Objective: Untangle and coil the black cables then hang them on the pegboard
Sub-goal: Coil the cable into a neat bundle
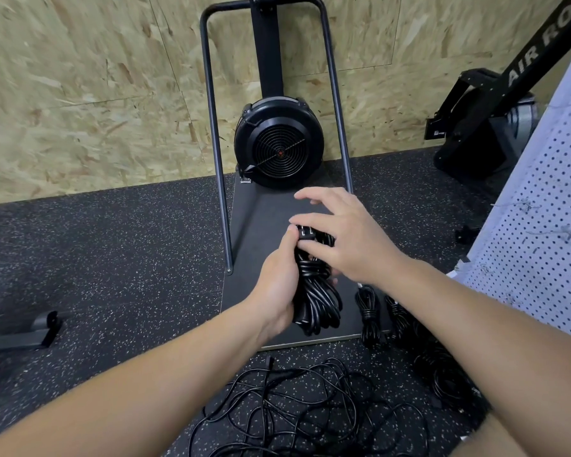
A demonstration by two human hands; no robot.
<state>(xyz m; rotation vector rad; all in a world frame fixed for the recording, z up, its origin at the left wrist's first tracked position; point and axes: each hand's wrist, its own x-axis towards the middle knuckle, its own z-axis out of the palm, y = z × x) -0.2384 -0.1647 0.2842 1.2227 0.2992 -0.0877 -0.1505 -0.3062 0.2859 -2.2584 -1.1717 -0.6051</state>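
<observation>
The left hand (277, 288) grips the coiled cable (314, 301), loops hanging down; the right hand (340, 235), fingers loose, touches its top.

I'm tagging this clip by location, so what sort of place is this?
Probably a home or small gym. A fan-wheel exercise machine stands against a chipboard wall, a machine marked AIR ROW sits to the right, and the floor is speckled black rubber.

Top of coiled cable (314, 291) hidden under right hand (346, 239). Loose cables (294, 407) cut off by bottom edge. Pegboard (548, 232) cut off at right. Left fingers (292, 234) mostly hidden behind coil.
</observation>
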